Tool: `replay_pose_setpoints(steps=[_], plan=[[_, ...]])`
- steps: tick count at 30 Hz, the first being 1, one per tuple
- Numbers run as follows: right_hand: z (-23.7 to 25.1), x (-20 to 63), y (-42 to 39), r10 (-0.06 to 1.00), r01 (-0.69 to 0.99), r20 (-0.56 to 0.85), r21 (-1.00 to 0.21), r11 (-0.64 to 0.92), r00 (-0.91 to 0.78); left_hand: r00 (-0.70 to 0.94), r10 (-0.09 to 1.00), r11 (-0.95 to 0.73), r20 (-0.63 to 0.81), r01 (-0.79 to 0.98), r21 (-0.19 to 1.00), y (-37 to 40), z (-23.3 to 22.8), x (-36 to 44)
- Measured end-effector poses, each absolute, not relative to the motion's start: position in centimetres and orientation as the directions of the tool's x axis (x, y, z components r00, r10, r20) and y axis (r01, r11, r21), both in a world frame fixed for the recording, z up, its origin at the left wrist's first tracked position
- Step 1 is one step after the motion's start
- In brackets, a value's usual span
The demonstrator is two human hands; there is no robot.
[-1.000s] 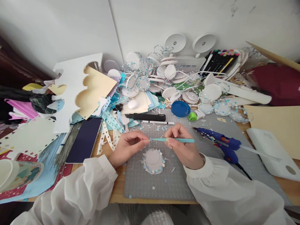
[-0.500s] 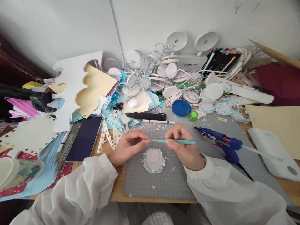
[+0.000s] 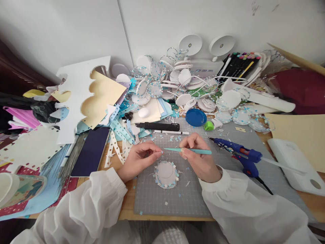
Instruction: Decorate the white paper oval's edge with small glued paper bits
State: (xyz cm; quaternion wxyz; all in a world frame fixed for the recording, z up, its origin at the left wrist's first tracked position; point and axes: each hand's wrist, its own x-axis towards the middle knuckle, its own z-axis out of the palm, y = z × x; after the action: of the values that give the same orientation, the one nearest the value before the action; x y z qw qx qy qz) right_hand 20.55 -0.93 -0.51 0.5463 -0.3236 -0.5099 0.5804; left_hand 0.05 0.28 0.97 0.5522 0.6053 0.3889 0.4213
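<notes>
My right hand (image 3: 196, 154) is closed around slim teal tweezers (image 3: 203, 151), whose pointed end reaches left. Thumb and fingertips of my left hand (image 3: 142, 157) are pinched together, with a tiny bit at their tips too small to name. A small gap separates the tweezers' point from those fingertips. Just below both hands, a round whitish disc (image 3: 166, 169) edged with little blue and white flower-like pieces lies flat on the grey cutting mat (image 3: 193, 203).
At the right lies a blue glue gun (image 3: 236, 149) with its cord. A black pen-like tool (image 3: 162, 126), a blue lid (image 3: 196, 117) and a green item (image 3: 209, 125) sit beyond my hands. Decorated discs crowd the back. A dark phone (image 3: 90, 152) rests at left.
The tweezers' point has moved away from my left fingertips and tilted slightly upward. Both hands stay in nearly the same place, and the disc has not moved on the mat.
</notes>
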Motion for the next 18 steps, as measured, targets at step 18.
replay_pose_setpoints(steps=[18], plan=[[-0.46, 20.55, -1.15, 0.957, -0.254, 0.197, -0.957, 0.14, -0.214, 0.338, 0.94, -0.061, 0.054, 0.01, 0.998, 0.34, 0.85, 0.04]])
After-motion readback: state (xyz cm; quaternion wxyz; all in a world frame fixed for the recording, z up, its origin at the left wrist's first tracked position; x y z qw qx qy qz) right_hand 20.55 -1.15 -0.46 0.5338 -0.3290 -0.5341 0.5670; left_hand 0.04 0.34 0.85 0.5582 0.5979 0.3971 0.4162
